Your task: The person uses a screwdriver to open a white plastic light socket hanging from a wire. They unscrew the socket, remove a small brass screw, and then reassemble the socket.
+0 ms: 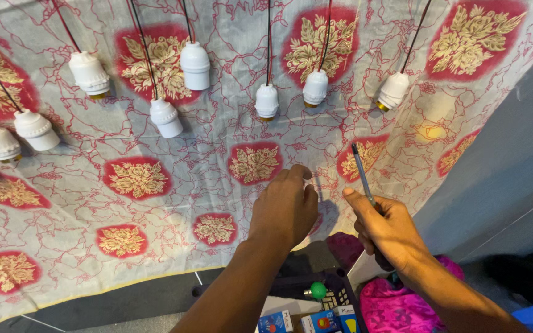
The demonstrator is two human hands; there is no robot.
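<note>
My left hand (286, 206) is raised against a hanging grey cloth (205, 172) printed with red and gold flower patches; its fingers are curled with the fingertips near the fabric, and whether it grips anything is hidden. My right hand (385, 227) holds a thin grey pen-like tool (361, 172) upright, tip pointing up at the cloth. Above them several white lamp sockets hang on dark red cords, among them one socket (266, 101) straight above my left hand, another socket (315, 87) beside it and a tilted socket (393, 90) to the right.
More white sockets (195, 66) hang across the upper left. Below, a dark crate (334, 296) holds small bulb boxes and a green bulb (319, 290). Pink fabric (396, 305) lies at lower right. A grey wall (507, 166) closes the right side.
</note>
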